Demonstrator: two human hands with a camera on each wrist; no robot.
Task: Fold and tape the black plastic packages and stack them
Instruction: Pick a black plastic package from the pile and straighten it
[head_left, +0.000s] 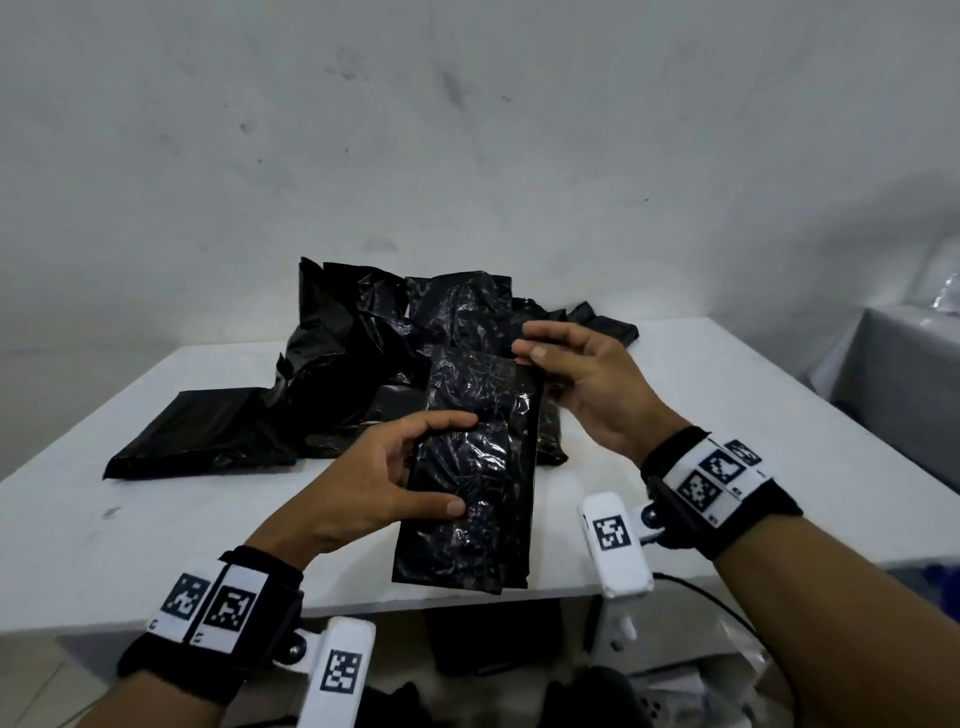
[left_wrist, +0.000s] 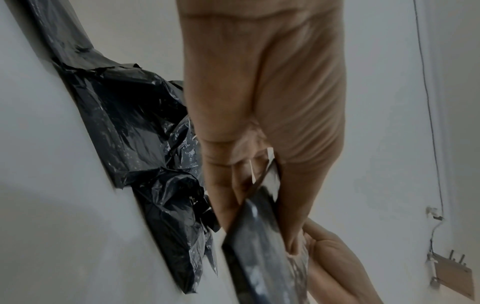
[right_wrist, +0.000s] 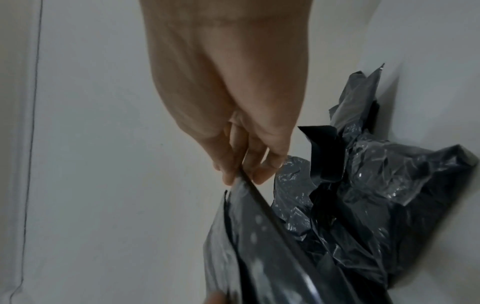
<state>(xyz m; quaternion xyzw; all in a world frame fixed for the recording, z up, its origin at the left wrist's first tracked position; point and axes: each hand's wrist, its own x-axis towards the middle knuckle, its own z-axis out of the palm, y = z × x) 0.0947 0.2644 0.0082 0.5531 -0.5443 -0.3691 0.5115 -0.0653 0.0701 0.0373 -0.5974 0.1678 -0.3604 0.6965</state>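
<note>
A long, folded black plastic package (head_left: 472, 478) is held above the near edge of the white table (head_left: 156, 519). My left hand (head_left: 410, 467) grips its left side near the middle, thumb on top and fingers behind. My right hand (head_left: 545, 353) pinches its far top corner between thumb and fingers. In the left wrist view the package (left_wrist: 257, 236) shows edge-on between thumb and fingers of my left hand (left_wrist: 259, 205). In the right wrist view my right hand's fingertips (right_wrist: 249, 174) pinch the package's thin edge (right_wrist: 259, 236).
A heap of crumpled black plastic packages (head_left: 363, 338) lies at the table's back middle, with one flat package (head_left: 208, 436) to the left. The white wall stands close behind. Another grey surface (head_left: 909, 364) is at the right.
</note>
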